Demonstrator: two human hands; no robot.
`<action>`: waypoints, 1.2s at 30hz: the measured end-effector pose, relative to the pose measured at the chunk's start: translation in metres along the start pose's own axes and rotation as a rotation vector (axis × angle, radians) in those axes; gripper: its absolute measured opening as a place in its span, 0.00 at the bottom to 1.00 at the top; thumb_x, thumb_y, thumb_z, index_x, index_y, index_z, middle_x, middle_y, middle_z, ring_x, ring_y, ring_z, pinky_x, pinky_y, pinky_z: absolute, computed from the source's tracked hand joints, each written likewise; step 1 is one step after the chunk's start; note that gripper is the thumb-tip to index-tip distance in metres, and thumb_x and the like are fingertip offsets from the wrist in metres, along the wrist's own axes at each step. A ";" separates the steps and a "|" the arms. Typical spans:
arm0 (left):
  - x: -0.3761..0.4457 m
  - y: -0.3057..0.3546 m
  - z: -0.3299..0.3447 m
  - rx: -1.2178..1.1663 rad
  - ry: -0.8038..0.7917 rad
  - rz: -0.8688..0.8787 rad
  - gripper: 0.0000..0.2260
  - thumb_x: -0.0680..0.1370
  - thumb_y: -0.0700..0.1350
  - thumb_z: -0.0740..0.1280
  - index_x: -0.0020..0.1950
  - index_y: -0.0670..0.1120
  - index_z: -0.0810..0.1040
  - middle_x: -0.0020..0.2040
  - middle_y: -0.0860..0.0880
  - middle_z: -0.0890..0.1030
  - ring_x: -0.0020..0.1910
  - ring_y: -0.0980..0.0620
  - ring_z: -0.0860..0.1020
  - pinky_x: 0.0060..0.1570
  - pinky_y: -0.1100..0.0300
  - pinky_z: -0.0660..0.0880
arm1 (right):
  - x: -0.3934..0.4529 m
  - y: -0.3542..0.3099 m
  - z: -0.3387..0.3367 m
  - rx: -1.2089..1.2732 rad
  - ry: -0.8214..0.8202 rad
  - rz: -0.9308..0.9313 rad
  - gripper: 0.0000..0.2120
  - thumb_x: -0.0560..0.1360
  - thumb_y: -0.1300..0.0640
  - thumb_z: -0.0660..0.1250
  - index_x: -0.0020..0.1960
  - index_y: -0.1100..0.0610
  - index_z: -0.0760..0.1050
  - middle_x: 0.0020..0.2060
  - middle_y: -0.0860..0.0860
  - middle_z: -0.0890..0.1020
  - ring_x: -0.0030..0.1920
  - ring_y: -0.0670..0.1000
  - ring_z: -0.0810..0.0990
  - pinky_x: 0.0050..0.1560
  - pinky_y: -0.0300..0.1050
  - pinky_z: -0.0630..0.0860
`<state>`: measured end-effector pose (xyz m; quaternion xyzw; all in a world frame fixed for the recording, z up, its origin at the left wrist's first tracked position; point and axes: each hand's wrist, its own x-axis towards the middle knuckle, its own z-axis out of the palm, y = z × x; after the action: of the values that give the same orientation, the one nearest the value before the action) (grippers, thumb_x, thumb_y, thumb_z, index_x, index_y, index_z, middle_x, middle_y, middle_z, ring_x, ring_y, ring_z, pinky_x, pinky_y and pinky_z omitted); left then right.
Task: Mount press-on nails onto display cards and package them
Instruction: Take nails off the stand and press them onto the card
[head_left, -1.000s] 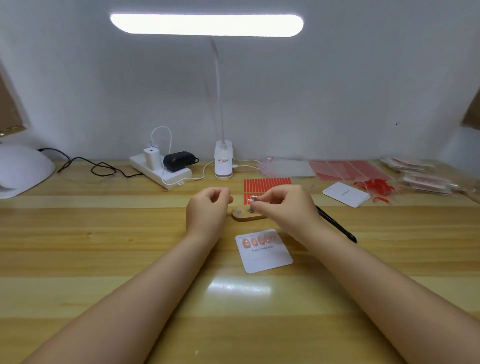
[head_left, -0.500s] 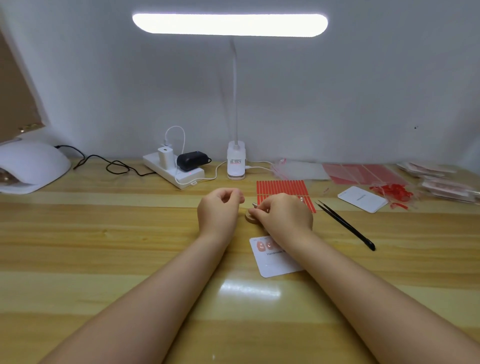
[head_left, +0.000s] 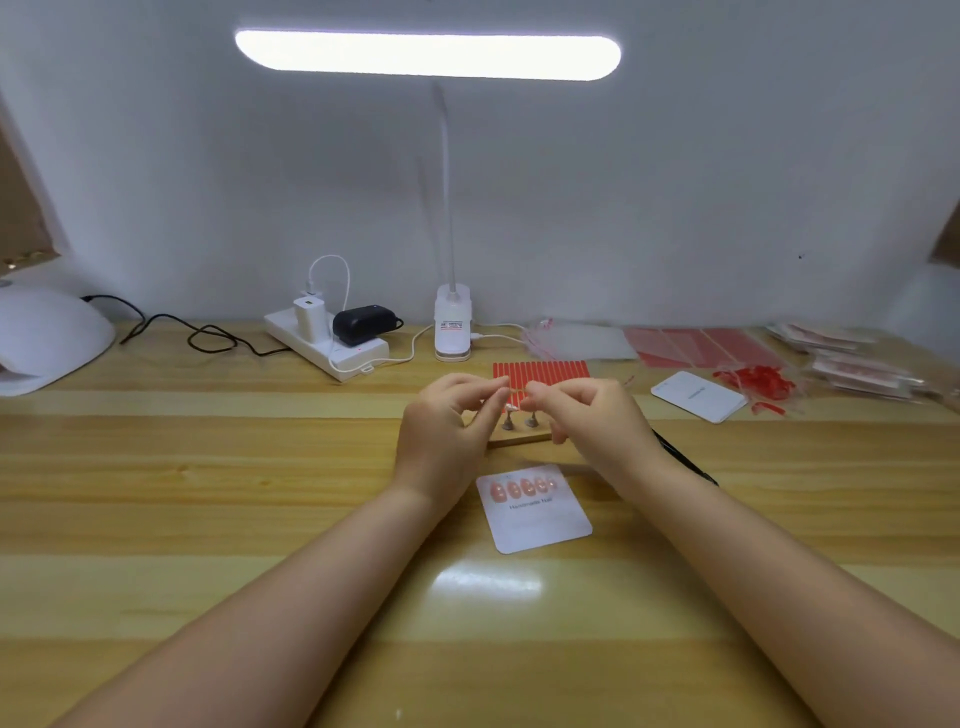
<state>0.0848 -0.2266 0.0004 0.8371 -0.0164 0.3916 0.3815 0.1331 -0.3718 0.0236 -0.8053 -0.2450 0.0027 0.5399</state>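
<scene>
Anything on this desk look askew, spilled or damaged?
Only mild clutter: red scraps lie strewn loosely beside the spare card at right, and the nail card sits slightly rotated. Nothing looks damaged.

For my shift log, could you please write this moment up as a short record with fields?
surface: wooden desk
left hand: raised over the wooden nail stand, fingertips pinched, item too small to identify
right hand: raised, fingertips pinched next to the left hand's
display card: flat on the desk near the wrists, one row of pink press-on nails mounted
red adhesive strip sheet: behind the hands
blank cards: right side
</scene>
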 end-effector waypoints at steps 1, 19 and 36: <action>-0.001 0.002 0.000 0.025 -0.014 0.042 0.08 0.75 0.42 0.70 0.53 0.44 0.83 0.49 0.48 0.82 0.48 0.51 0.79 0.50 0.59 0.76 | -0.005 0.002 -0.002 0.000 -0.008 -0.019 0.22 0.77 0.47 0.65 0.24 0.42 0.77 0.33 0.50 0.84 0.45 0.51 0.83 0.51 0.48 0.75; -0.005 0.005 -0.002 0.065 -0.148 0.179 0.13 0.70 0.43 0.75 0.54 0.44 0.83 0.50 0.47 0.81 0.52 0.48 0.76 0.51 0.57 0.73 | -0.013 0.008 -0.008 0.306 -0.132 0.158 0.08 0.76 0.58 0.68 0.37 0.55 0.80 0.27 0.46 0.77 0.24 0.43 0.68 0.23 0.32 0.64; -0.005 0.009 -0.003 0.092 -0.043 0.095 0.09 0.73 0.44 0.73 0.50 0.43 0.81 0.43 0.54 0.80 0.39 0.58 0.79 0.48 0.57 0.77 | -0.013 0.002 -0.037 -0.864 -0.500 -0.065 0.39 0.57 0.25 0.69 0.66 0.32 0.67 0.32 0.36 0.70 0.32 0.34 0.68 0.30 0.35 0.58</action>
<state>0.0761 -0.2321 0.0039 0.8601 -0.0465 0.3917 0.3233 0.1323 -0.4103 0.0336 -0.9220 -0.3706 0.0771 0.0817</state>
